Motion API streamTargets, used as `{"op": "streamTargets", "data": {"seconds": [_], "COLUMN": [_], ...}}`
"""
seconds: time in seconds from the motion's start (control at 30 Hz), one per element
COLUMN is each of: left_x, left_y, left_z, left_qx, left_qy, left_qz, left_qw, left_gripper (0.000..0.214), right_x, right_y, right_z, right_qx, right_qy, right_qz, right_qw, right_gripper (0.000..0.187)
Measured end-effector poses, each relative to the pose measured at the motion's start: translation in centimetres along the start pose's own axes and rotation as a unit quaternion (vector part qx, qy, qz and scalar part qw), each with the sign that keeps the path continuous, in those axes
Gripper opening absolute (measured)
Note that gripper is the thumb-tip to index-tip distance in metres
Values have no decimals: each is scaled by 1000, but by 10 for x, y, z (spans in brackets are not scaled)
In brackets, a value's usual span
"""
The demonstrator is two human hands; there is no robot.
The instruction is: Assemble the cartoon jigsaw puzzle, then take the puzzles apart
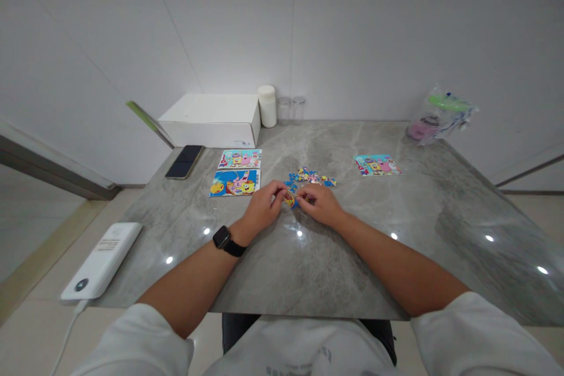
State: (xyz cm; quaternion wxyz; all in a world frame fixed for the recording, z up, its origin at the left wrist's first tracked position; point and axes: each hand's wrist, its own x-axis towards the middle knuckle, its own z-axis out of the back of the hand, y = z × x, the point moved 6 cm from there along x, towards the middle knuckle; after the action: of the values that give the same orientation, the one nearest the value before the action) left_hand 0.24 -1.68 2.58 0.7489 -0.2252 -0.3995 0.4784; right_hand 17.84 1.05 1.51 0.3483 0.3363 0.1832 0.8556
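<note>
Just in front of a loose pile of puzzle pieces (305,175), both my hands meet near the middle of the table. My left hand (264,207), with a black watch (224,239) on its wrist, is closed in a pinch on a few joined yellow-and-blue jigsaw pieces (291,202). Opposite it, my right hand (323,205) is also closed, fingertips pinching at the right side of these pieces; its fingers partly cover what they hold. Left of the pile lie two cartoon picture cards, an upper card (240,158) and a lower card (235,183).
A third cartoon picture (378,165) lies at the right. Along the back stand a white box (211,120), a white bottle (267,107), two clear glasses and a plastic bag (440,117). A phone (185,161) and a corded white device (102,259) lie at the left.
</note>
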Motion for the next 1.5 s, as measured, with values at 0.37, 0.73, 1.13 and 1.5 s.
{"op": "streamTargets", "data": {"seconds": [0.37, 0.73, 1.13, 1.5], "left_x": [0, 6, 4, 10], "left_y": [4, 14, 1, 16], "left_z": [-2, -4, -12, -9], "left_qx": [-40, 147, 88, 116], "left_qy": [2, 52, 65, 26], "left_qz": [9, -29, -62, 4], "left_qw": [999, 987, 992, 993], "left_gripper": [19, 18, 15, 16], "right_x": [-1, 0, -1, 0], "right_y": [14, -10, 0, -20], "right_z": [8, 6, 0, 10], "right_qx": [-7, -32, -101, -151], "right_qy": [5, -21, 21, -29], "right_qz": [75, 18, 72, 7], "right_qw": [997, 999, 992, 988], "right_gripper": [18, 16, 13, 22]}}
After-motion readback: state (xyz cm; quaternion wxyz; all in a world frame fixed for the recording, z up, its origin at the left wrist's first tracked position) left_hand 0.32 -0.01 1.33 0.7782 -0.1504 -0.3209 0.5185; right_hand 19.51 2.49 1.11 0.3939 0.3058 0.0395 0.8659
